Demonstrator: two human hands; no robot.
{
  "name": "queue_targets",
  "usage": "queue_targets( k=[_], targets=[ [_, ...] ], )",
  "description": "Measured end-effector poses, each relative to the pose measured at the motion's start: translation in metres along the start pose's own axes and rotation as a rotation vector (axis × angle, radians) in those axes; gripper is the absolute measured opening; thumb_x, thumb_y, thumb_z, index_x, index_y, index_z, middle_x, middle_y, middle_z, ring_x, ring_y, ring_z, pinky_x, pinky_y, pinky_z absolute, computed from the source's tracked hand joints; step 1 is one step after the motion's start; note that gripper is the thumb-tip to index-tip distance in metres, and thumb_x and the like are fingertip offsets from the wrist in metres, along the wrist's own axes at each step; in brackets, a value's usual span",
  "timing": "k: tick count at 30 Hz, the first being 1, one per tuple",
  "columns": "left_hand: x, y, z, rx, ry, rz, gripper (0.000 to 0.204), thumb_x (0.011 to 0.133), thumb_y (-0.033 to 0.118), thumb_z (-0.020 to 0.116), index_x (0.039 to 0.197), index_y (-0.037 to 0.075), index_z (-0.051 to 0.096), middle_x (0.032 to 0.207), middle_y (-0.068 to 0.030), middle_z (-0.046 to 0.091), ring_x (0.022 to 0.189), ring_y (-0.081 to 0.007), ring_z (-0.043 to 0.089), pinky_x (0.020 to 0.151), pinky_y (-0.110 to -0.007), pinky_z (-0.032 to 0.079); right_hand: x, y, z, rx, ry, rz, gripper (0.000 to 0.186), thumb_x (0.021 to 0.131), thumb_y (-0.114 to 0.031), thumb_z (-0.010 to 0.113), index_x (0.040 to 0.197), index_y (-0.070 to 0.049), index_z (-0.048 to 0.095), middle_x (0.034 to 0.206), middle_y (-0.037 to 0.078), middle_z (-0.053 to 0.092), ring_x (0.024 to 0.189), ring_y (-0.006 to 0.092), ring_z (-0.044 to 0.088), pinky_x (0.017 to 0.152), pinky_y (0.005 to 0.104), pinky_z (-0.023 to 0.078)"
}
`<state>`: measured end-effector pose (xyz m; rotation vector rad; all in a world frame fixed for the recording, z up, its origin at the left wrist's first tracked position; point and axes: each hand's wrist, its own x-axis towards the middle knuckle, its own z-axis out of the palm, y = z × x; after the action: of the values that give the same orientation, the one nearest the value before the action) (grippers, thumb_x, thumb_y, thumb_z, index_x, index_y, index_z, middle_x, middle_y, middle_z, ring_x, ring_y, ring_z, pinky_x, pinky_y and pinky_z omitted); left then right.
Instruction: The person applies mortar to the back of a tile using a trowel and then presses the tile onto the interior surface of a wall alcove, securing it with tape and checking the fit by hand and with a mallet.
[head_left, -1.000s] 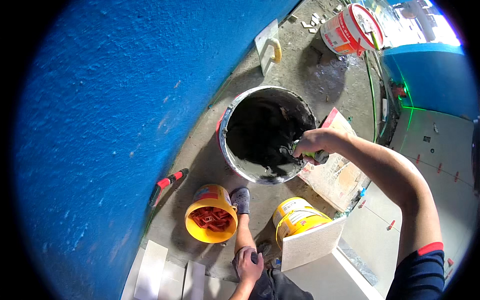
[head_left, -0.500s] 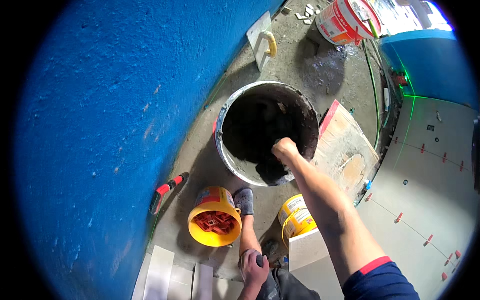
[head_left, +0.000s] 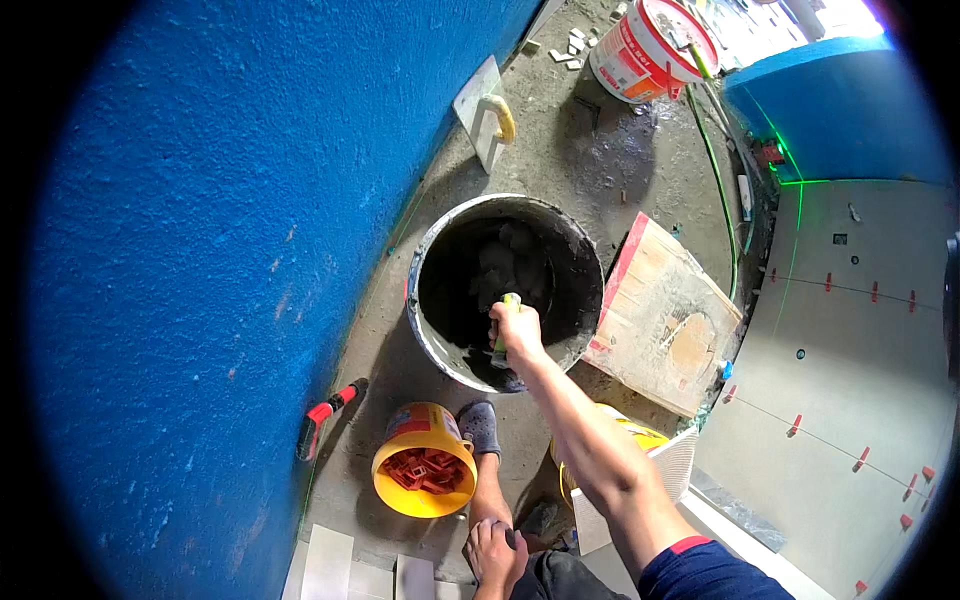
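Note:
My right hand (head_left: 518, 332) is closed around the yellow-green handle (head_left: 511, 299) of a hand tool, likely a trowel, inside a large round tub (head_left: 428, 345). Dark grey mortar (head_left: 508, 258) lies in a heap within the tub and coats its wall. Shadow and the hand hide the tool's working end. Lower down, my left hand (head_left: 495, 555) rests on my leg with its fingers laid over it. A small dark thing beside its thumb is too unclear to name.
A yellow bucket (head_left: 380, 470) of red tile clips stands before the tub; another yellow bucket (head_left: 648, 436) is under my right forearm. A notched trowel (head_left: 480, 115) leans by the blue wall (head_left: 230, 250). Cardboard (head_left: 660, 310), a white-red bucket (head_left: 625, 60) and clipped tiles (head_left: 830, 370) lie rightward.
My right hand has come up and left out of the tub's shadowed right side, so the tool's handle now shows. The view has shifted slightly. My left hand stays on the leg.

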<state>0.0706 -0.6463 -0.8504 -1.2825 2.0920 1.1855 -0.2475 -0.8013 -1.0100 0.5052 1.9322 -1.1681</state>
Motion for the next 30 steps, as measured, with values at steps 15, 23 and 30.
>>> queue_targets(
  k=[15, 23, 30],
  targets=[
    [-0.034, -0.016, 0.023, 0.068, 0.042, 0.057, 0.025, 0.072, 0.024, 0.067, 0.088, 0.005, 0.066, 0.111, -0.0132, 0.059, 0.111, -0.0375, 0.052, 0.094, -0.05, 0.042, -0.114, -0.007, -0.01, 0.301, -0.058, -0.367, 0.011, 0.084, -0.015, 0.06, 0.078, -0.007, 0.054, 0.064, 0.0, 0.052, 0.052, 0.0108, 0.052, 0.048, 0.0272, 0.043],
    [-0.062, -0.037, 0.06, 0.166, 0.143, 0.175, 0.032, 0.076, 0.022, 0.067, 0.1, 0.0, 0.063, 0.114, -0.0151, 0.058, 0.112, -0.0375, 0.051, 0.094, -0.049, 0.043, -0.292, 0.048, -0.205, 0.586, -0.31, -0.205, 0.043, 0.083, -0.035, 0.062, 0.112, -0.005, 0.049, 0.077, 0.003, 0.053, 0.064, 0.0118, 0.05, 0.055, 0.0251, 0.043],
    [-0.085, -0.044, 0.08, 0.234, 0.109, 0.221, 0.029, 0.076, 0.021, 0.065, 0.095, -0.001, 0.062, 0.113, -0.0174, 0.059, 0.113, -0.0366, 0.051, 0.096, -0.048, 0.041, -0.416, 0.207, -0.387, -0.497, 0.226, -0.474, 0.038, 0.086, -0.025, 0.064, 0.113, 0.0, 0.056, 0.089, 0.02, 0.066, 0.074, 0.039, 0.064, 0.069, 0.0409, 0.053]
  ],
)
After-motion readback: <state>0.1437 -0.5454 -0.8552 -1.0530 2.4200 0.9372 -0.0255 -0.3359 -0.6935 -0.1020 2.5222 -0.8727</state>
